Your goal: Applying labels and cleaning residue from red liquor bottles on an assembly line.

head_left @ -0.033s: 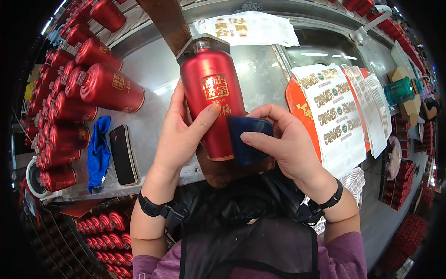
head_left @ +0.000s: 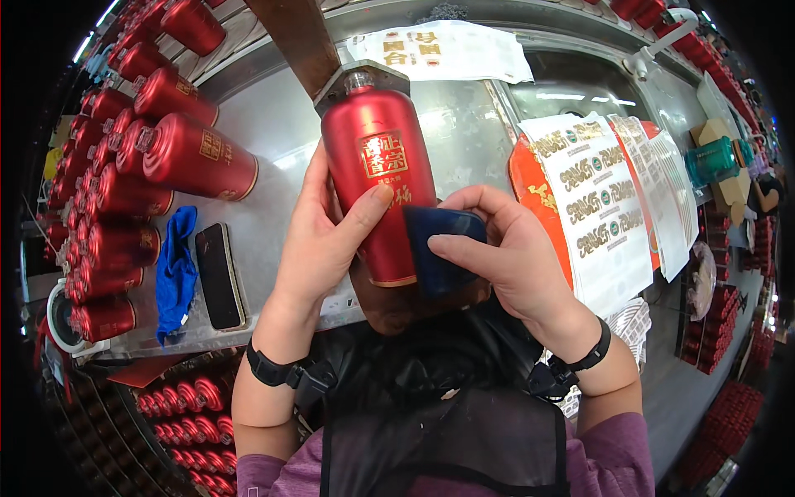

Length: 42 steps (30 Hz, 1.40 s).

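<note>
Red bottle mid-frame; left hand closed round its left side; right hand pinches blue scraper at its lower right; gold lettering is on, can't tell what's left

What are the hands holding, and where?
Left hand: the red bottle, around its left side. Right hand: a dark blue flat tool, by its right edge.

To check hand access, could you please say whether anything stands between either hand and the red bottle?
A flat blue tool stands between the right hand and the red bottle, at its lower right; nothing visible separates the left hand from the bottle.
</note>
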Motion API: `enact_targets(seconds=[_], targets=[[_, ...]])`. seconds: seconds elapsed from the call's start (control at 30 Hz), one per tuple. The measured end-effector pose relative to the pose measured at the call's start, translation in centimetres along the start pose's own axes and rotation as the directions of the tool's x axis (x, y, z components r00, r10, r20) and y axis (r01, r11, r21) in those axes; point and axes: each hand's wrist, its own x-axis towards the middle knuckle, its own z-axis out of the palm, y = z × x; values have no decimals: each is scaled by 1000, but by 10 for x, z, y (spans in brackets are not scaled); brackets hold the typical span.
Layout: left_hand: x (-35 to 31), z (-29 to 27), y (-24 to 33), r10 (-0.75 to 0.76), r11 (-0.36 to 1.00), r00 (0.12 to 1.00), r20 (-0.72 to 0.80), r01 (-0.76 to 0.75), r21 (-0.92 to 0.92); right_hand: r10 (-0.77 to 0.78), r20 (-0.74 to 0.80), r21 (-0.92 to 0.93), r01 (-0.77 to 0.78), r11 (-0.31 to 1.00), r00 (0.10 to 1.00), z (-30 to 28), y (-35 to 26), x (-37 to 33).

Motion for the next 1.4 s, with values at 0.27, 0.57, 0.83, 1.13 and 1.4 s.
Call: enact_targets(seconds=[0.27, 0.57, 0.83, 1.13, 1.4], targets=[[0, 1, 2, -4, 1000, 1000, 2, 3, 10, 6, -9, -21, -6, 1000, 1000, 0, 1, 2], [0, 1, 2, -2, 1000, 1000, 0, 2, 11, -14, 0, 0, 14, 1000, 1000, -1, 5, 4], [2, 3, 2, -3, 1000, 1000, -10, 3, -18, -21, -1, -19, 21, 1000, 1000, -3, 4, 5], [1, 0, 0, -2, 1000, 1000, 12, 1, 27, -220, 56, -355, 225, 907, 974, -1, -47, 34], [1, -5, -11, 45, 998, 999, 30, -47, 50, -432, 568, -660, 701, 270, 700, 8, -71, 77]])
